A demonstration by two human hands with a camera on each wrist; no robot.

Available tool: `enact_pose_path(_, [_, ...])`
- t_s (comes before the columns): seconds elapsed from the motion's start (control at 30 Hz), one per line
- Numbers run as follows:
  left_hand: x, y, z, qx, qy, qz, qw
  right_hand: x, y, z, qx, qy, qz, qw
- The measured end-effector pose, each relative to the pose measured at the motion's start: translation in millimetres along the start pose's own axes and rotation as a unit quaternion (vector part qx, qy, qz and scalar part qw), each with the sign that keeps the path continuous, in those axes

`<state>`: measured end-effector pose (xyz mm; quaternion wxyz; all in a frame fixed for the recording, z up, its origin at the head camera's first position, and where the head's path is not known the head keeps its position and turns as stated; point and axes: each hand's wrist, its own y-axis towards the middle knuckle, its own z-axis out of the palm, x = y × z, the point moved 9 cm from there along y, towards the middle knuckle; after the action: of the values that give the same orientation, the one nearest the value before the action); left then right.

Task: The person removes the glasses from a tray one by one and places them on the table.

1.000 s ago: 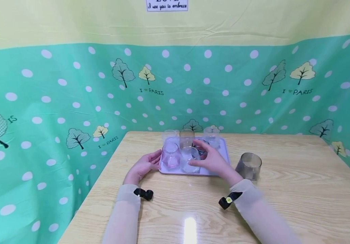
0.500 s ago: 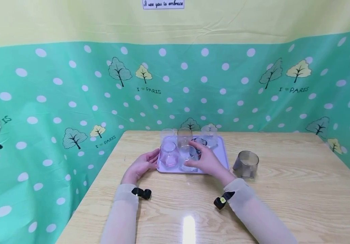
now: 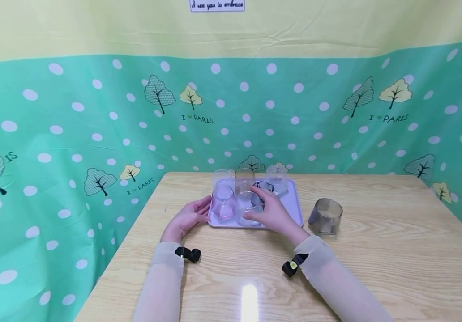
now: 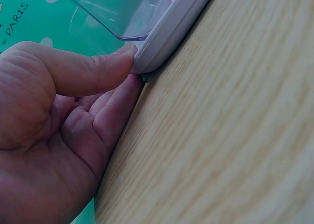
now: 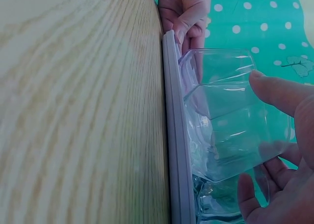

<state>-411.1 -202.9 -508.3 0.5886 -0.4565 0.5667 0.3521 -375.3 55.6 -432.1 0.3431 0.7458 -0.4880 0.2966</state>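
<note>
A lavender tray (image 3: 294, 203) lies on the wooden table with several cups on it. At its left front corner my left hand (image 3: 186, 219) pinches the rim, thumb (image 4: 105, 71) against the edge. My right hand (image 3: 274, 214) holds a clear cup (image 5: 230, 130) at the tray's front, thumb on one side and fingers round the other. A pink-tinted clear cup (image 3: 224, 208) stands just left of that one. In the back row are a clear cup (image 3: 220, 176), a brownish cup (image 3: 245, 179) and another clear cup (image 3: 277, 176).
A grey smoky cup (image 3: 326, 217) stands on the wooden table (image 3: 376, 250), to the right of the tray. Behind the table hangs a green and yellow curtain (image 3: 198, 147) with white dots and printed trees.
Both hands keep their places at the tray and the clear cup, with at most a slight shift. The head view has moved a little.
</note>
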Motion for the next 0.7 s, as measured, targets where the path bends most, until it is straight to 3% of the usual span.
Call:
enact_pose_path(0.3, [1.0, 1.5, -1.4, -0.003, -0.008, -0.001, 1.0, -4.3, 0.6, 3.3, 0.0, -0.019, 0.006, 0.9998])
enact_pose_path(0.7, [-0.7, 0.9, -1.2, 0.001, -0.009, -0.006, 0.9999, -5.0, 0.7, 0.7, -0.005, -0.003, 0.024, 0.9997])
